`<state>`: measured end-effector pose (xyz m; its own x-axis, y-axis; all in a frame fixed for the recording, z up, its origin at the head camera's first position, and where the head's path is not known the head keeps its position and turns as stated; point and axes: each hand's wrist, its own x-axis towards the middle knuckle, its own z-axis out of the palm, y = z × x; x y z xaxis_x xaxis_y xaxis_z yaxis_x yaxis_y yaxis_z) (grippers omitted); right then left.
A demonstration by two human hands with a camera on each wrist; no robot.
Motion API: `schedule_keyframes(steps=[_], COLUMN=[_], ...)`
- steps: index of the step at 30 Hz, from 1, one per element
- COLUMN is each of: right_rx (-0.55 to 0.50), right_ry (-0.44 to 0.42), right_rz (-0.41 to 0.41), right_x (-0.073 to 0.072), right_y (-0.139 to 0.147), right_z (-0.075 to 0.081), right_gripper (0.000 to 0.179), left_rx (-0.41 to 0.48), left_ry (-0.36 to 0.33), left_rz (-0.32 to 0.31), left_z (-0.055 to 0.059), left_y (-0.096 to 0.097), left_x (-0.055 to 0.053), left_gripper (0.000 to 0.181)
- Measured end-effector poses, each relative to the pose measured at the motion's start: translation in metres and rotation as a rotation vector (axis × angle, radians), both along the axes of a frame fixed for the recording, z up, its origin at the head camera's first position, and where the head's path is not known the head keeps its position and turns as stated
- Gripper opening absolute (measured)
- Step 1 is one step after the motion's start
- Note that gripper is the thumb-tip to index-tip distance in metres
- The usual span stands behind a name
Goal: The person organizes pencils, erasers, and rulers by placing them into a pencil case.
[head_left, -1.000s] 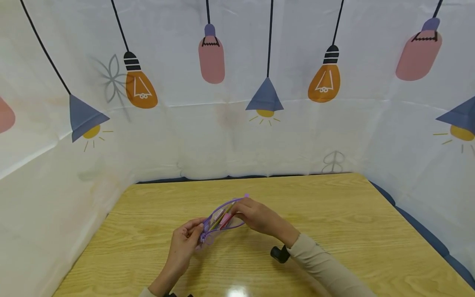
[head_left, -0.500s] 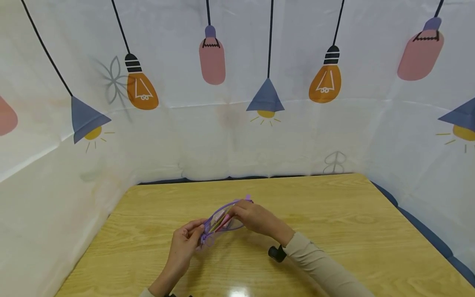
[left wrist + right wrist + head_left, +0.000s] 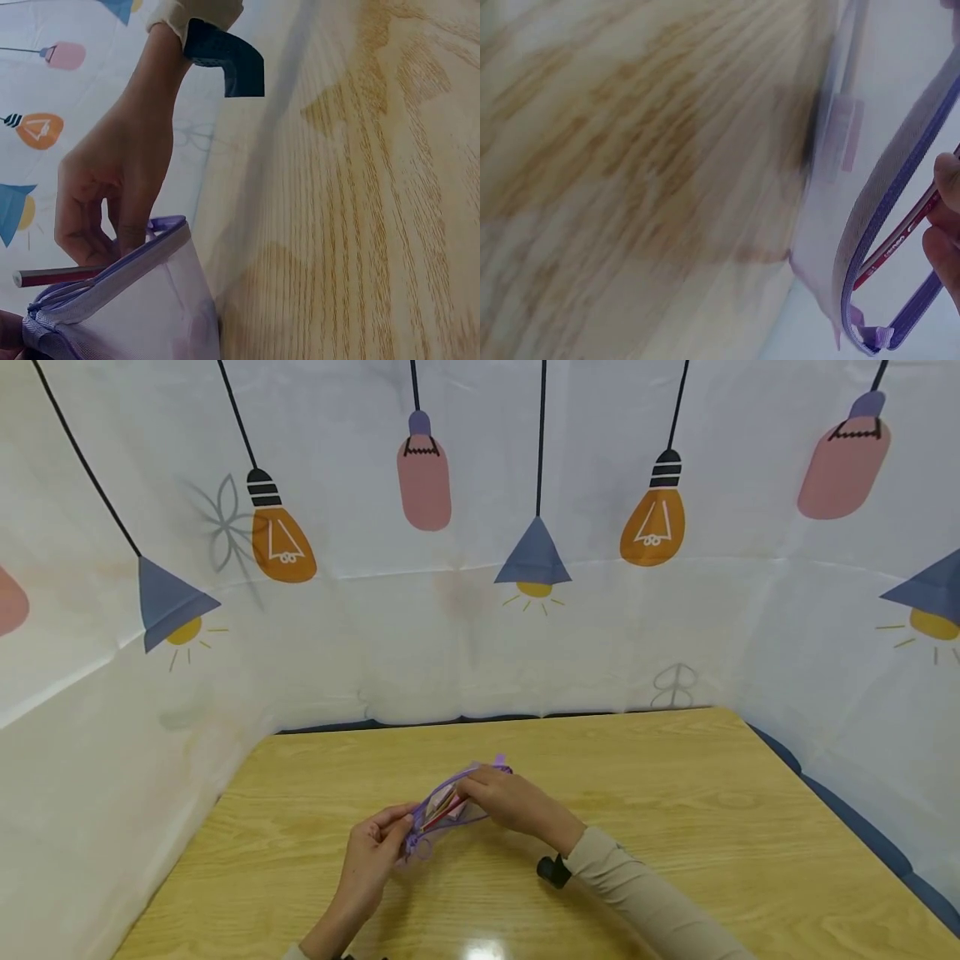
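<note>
A translucent mesh pencil case (image 3: 150, 315) with a purple zip is held tilted above the table, its mouth gaping. My left hand (image 3: 373, 847) pinches the near left end of it, by the zip. At the mouth, my right hand (image 3: 513, 797) has its fingertips inside the zip edges and pinches a red pencil (image 3: 892, 251) with pale lettering. One end of that pencil pokes out of the mouth toward the left hand in the left wrist view. Through the mesh shows a pink-and-white block (image 3: 844, 131), and long thin sticks lie beside it.
The case is over a wood-grain table (image 3: 637, 810). A black wrist camera mount (image 3: 229, 60) sits under the right sleeve. Behind the table hangs a white cloth (image 3: 465, 643) printed with lamps and bulbs.
My right hand has shifted slightly left over the mouth of the case. The red pencil has slid toward the left end with it. The left hand stays in place.
</note>
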<state>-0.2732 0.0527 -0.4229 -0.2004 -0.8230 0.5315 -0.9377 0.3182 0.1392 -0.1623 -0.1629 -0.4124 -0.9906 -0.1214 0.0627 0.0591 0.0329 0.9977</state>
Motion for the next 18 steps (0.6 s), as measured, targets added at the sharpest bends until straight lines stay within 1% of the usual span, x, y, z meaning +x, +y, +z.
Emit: schedule_keyframes(steps=[6, 11, 15, 18], right_rx=[0.038, 0.091, 0.134, 0.149], right_ry=[0.018, 0.030, 0.054, 0.078], right_rz=[-0.050, -0.098, -0.130, -0.127], right_x=[-0.0002, 0.0010, 0.0017, 0.0025], right_y=[-0.0021, -0.0041, -0.0065, -0.0082], right_z=[-0.0011, -0.0017, -0.0033, -0.0048], right_gripper=[0.019, 0.023, 0.020, 0.017], left_rx=[-0.013, -0.030, -0.034, -0.041], left_ry=[0.003, 0.012, 0.002, -0.013], left_rz=[0.000, -0.004, -0.007, -0.007], left_z=[0.0009, -0.0006, -0.0018, -0.0021], left_y=[0.0002, 0.0012, 0.0015, 0.0011], left_x=[-0.0009, -0.0013, -0.0015, -0.0010], left_gripper=[0.024, 0.024, 0.024, 0.023])
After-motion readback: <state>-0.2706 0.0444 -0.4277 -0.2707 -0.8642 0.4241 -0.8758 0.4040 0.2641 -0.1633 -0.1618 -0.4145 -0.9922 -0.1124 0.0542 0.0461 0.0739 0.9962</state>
